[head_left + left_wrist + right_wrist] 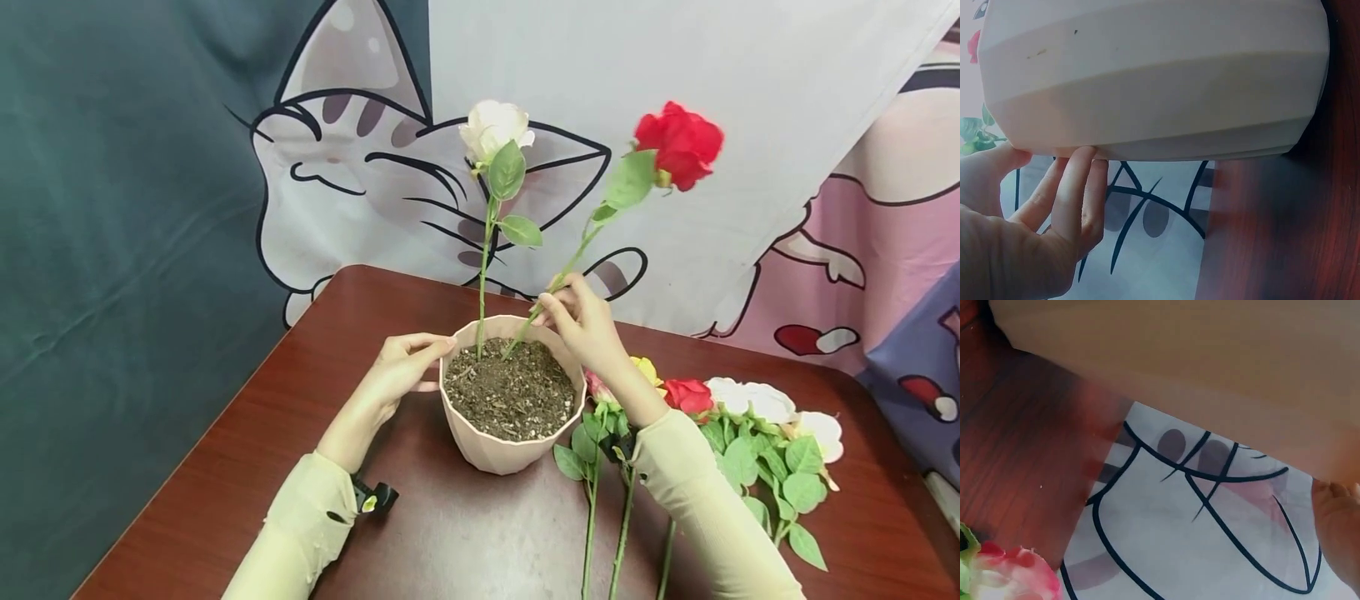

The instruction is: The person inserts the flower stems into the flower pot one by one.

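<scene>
A pale pink faceted flowerpot [491, 450] filled with dark soil [517, 396] stands on the table. My left hand [401, 371] holds its rim at the left; in the left wrist view, the fingertips touch the pot's outer wall [1160, 94]. A white rose [495, 133] on a green stem stands upright in the soil. Between thumb and fingers my right hand [585, 321] pinches the stem of a red rose [681, 146]. That stem leans to the right, its lower end at the soil near the white rose's stem.
Right of the pot lie several more flowers: a pink one [1013, 575], a yellow one [647, 371], a red rose [688, 396] and white ones [757, 400] with leafy stems. My right forearm passes above them. A curtain with printed cats [337, 158] hangs behind the brown table [300, 400].
</scene>
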Tool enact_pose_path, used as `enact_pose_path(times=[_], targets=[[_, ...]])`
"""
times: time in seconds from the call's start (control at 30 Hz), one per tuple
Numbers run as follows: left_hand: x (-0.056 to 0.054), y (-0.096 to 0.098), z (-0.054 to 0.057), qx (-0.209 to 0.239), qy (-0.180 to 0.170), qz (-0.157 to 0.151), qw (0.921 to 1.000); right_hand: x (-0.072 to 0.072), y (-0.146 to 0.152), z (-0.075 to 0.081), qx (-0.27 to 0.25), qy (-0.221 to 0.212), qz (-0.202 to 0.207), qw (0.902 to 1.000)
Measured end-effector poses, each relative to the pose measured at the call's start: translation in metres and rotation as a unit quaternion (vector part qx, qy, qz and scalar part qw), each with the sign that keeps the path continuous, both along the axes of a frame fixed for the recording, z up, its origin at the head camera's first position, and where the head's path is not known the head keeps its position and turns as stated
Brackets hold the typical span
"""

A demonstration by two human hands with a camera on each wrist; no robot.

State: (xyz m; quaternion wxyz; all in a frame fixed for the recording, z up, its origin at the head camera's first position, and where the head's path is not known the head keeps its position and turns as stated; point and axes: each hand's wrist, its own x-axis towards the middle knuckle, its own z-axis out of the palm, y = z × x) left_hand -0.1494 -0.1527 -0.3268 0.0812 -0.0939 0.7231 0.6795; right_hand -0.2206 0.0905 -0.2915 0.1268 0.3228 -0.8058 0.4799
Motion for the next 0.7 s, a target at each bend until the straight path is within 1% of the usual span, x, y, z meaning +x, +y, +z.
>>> enact_pose_path(times=[0.07, 0.13, 0.23, 0.33, 0.4, 0.47, 0.57, 0.7], targets=[[0.0, 0.001, 0.001, 0.003, -0.003, 0.001, 1.0, -0.007, -0.002, -0.008, 0.012, 0.011, 0.003, 0.9999], [0.0, 0.0, 0.001, 0.001, -0.003, -0.001, 1.0, -0.014, -0.004, -0.017, 0.021, 0.026, 0.016, 0.9993], [-0.001, -0.001, 0.0, 0.0, -0.003, 0.0, 1.0, -0.019, -0.009, -0.02, 0.041, 0.059, 0.05, 0.9961], [-0.001, -0.004, 0.0, 0.0, 0.001, 0.002, 1.0, -0.022, -0.013, -0.021, 0.058, 0.072, 0.092, 0.9914], [-0.001, -0.006, -0.001, -0.001, 0.002, 0.005, 1.0, -0.023, -0.016, -0.021, 0.068, 0.068, 0.111, 0.9892], [-0.001, -0.006, -0.001, -0.001, 0.002, 0.005, 1.0, -0.025, -0.016, -0.021, 0.079, 0.053, 0.12, 0.9881], [-0.002, -0.005, -0.002, -0.003, 0.0, 0.002, 1.0, -0.024, -0.015, -0.02, 0.103, 0.026, 0.112, 0.988], [-0.003, -0.001, -0.003, 0.0, -0.003, -0.001, 1.0, -0.022, -0.011, -0.016, 0.123, -0.012, 0.084, 0.9887]])
